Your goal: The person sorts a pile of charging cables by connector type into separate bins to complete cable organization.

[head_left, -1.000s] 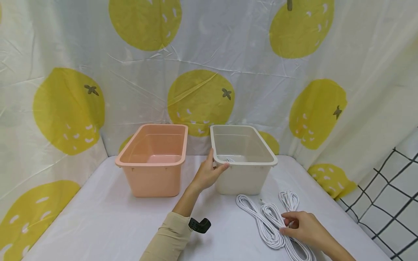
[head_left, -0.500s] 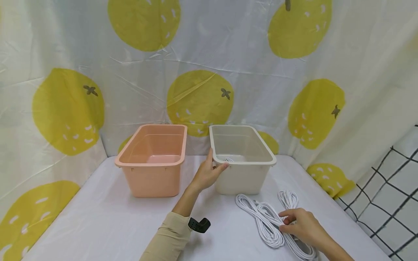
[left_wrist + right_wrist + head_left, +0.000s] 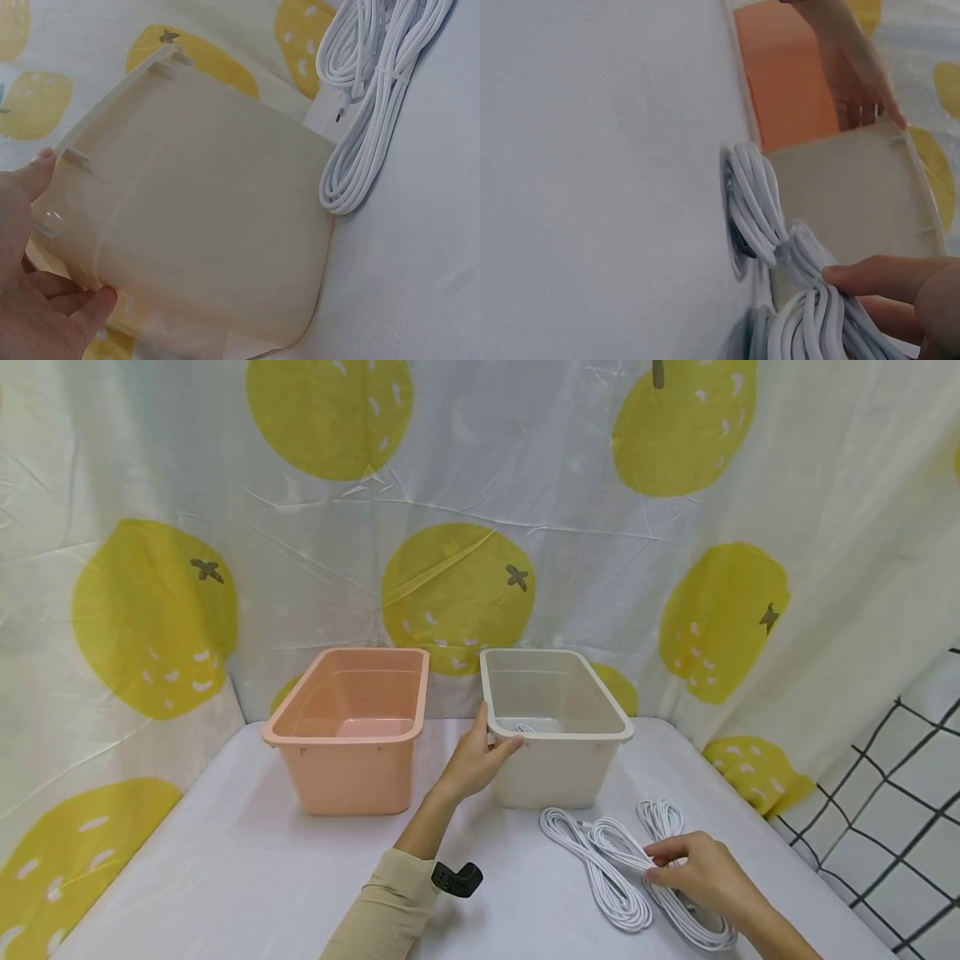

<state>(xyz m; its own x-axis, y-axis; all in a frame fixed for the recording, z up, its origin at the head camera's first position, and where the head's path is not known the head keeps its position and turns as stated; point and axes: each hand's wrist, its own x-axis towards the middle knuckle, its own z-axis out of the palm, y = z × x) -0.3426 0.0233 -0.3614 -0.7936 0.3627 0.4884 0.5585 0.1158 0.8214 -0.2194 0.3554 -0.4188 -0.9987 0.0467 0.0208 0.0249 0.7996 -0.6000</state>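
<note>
My left hand (image 3: 472,762) grips the near left corner of the off-white plastic bin (image 3: 555,772), thumb at the front rim and fingers along its side. A bit of white cable (image 3: 525,727) shows inside that bin. My right hand (image 3: 701,872) pinches the middle one of three bundled white cables (image 3: 618,843) between thumb and fingers; in the right wrist view the thumb (image 3: 855,276) presses on its strands. Left of it lies another cable bundle (image 3: 596,872) on the table, and a third bundle (image 3: 660,818) is partly hidden behind the right hand.
A peach-coloured bin (image 3: 352,777) stands left of the off-white one on the white-covered table (image 3: 247,877). Behind both hangs a curtain (image 3: 315,568) with yellow fruit prints. A black wire grid (image 3: 892,793) stands along the right side.
My right hand has shifted slightly, and the middle cable bundle has turned a little, its far end leftward and its near end rightward. My left hand stays on the off-white bin.
</note>
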